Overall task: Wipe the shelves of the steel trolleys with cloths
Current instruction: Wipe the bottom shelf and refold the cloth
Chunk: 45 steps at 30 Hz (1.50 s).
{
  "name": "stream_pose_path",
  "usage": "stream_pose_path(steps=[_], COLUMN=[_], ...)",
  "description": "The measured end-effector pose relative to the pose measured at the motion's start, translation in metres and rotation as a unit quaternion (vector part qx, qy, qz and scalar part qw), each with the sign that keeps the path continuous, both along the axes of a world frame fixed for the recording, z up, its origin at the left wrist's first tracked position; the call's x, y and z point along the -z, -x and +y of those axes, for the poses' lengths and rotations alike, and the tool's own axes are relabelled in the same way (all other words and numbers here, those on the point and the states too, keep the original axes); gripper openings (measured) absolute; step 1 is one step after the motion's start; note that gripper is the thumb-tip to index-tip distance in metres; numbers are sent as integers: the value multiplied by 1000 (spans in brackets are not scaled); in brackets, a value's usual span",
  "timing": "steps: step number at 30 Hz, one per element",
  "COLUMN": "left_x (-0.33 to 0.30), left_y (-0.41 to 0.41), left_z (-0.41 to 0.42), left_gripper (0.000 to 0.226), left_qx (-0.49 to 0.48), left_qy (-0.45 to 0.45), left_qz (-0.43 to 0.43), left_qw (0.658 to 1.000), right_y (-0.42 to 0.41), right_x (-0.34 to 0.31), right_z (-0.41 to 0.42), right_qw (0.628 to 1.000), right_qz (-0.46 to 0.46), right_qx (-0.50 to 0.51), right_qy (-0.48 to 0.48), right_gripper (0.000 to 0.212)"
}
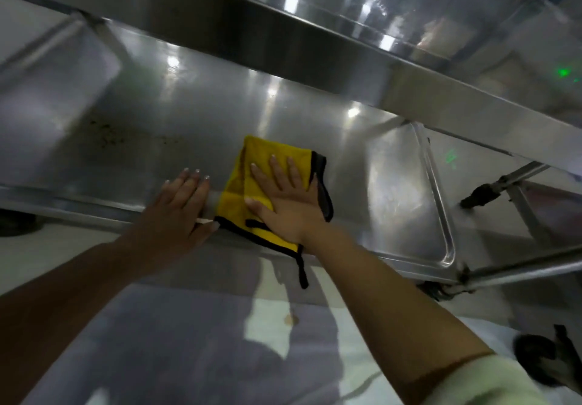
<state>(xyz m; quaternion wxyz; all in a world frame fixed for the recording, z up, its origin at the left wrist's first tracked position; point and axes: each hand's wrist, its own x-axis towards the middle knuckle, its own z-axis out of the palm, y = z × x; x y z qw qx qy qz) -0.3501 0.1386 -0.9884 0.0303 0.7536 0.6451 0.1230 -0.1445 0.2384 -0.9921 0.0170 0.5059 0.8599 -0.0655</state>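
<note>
Down low, a yellow cloth (252, 184) pressed flat on the lower shelf (189, 115) of a steel trolley (447, 115)
Right hand (283, 196) lies spread on the cloth, fingers straight, gripping nothing; the cloth drapes over the shelf's near rim with its black loop (303, 270) hanging off. Left hand (179, 206) rests just beside it on that rim, fingers extended, thumb tucked under the edge, holding no cloth

My forearms were bare. My right arm (393, 304) had a pale cream sleeve (491, 382) bunched at 5 o'clock. Long pale nails on my left hand (179, 209) and right hand (283, 200).
</note>
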Motion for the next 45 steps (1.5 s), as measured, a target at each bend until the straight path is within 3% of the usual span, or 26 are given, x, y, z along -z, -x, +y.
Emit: stream_pose_path(steps=[4, 11, 16, 19, 22, 26, 30, 35, 39, 45], left_x=[0, 2, 3, 0, 0, 10, 19, 20, 10, -3], left_y=[50, 70, 79, 111, 165, 186, 188, 194, 199, 198], left_z=[-9, -16, -18, -16, -24, -33, -29, -30, -24, -18], left_gripper=[94, 89, 108, 141, 152, 146, 146, 139, 139, 146], left_qx=[-20, -63, -91, -179, -268, -294, -299, -286, -263, -232], left_qy=[37, 38, 35, 66, 115, 131, 130, 102, 146, 188], left_qz=[13, 47, 25, 17, 43, 33, 23, 20, 17, 33], left_qw=[999, 996, 995, 981, 956, 946, 945, 953, 954, 954], right_y=[-18, 52, 122, 114, 95, 110, 178, 211, 198, 177], right_x=[4, 4, 2, 3, 2, 1, -2, -6, -10, -2], right_z=[7, 60, 30, 7, 8, 23, 39, 30, 11, -35], right_qw=[999, 982, 999, 993, 988, 997, 996, 992, 990, 994], right_qz=[-9, 8, -4, -24, -29, -14, -18, -46, -66, 5], right_qx=[14, 188, -4, -108, -147, -63, 32, -36, -38, -8], right_qy=[-50, 17, 37, 28, 24, 40, 76, 109, 116, 106], right_gripper=[72, 78, 74, 67, 63, 69, 84, 92, 93, 78])
